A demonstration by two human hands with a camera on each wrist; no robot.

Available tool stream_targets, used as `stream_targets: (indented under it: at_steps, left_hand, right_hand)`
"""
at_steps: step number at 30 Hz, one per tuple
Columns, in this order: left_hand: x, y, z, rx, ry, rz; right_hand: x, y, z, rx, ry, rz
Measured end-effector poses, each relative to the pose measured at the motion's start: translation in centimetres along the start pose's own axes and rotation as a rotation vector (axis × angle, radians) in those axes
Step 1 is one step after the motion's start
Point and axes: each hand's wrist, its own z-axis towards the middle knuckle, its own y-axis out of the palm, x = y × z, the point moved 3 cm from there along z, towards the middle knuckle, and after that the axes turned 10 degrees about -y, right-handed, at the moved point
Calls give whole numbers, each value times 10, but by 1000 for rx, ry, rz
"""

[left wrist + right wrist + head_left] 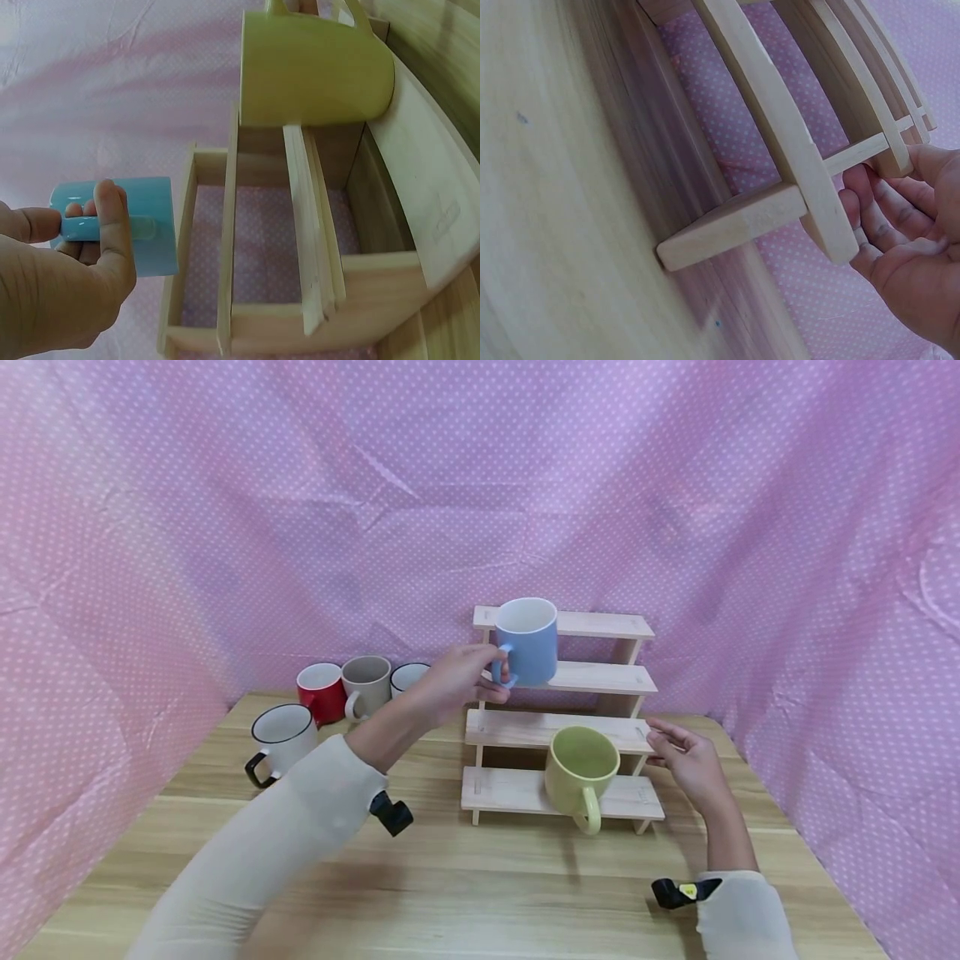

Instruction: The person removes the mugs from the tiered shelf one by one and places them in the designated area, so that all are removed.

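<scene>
My left hand (468, 681) holds a light blue mug (536, 652) by its handle, fingers curled through it. The mug is upright and overlaps the top two tiers of a stepped wooden rack (498, 789) in the head view. In the left wrist view the blue mug (154, 255) appears right beside the top tier's edge. A yellow-green mug (566, 785) stands on the lowest tier, handle towards me. At the rack's right end, my right hand (690, 768) grips the end of the second tier from the bottom, with several fingers curled beneath the board (892, 150).
Left of the rack on the wooden table (480, 893) stand a red mug (324, 700), a grey-beige mug (372, 693), a dark-rimmed white mug (405, 678) partly hidden by my left hand, and a white mug with a black handle (288, 739). Pink dotted cloth (375, 527) surrounds the table.
</scene>
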Motion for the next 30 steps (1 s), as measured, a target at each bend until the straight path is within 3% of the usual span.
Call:
stream_targets:
  at_steps: [6, 15, 23, 30]
  left_hand:
    - [-1, -22, -7, 36, -15, 2]
    - [-5, -58, -20, 87, 27, 36]
    - [-16, -92, -30, 169, -20, 28]
    - [-30, -122, -40, 203, -41, 28]
  right_hand:
    - [1, -1, -1, 1, 5, 0]
    - [1, -1, 1, 10, 5, 32]
    - [-2, 0, 0, 9, 21, 27]
    - [-2, 1, 1, 5, 18, -1]
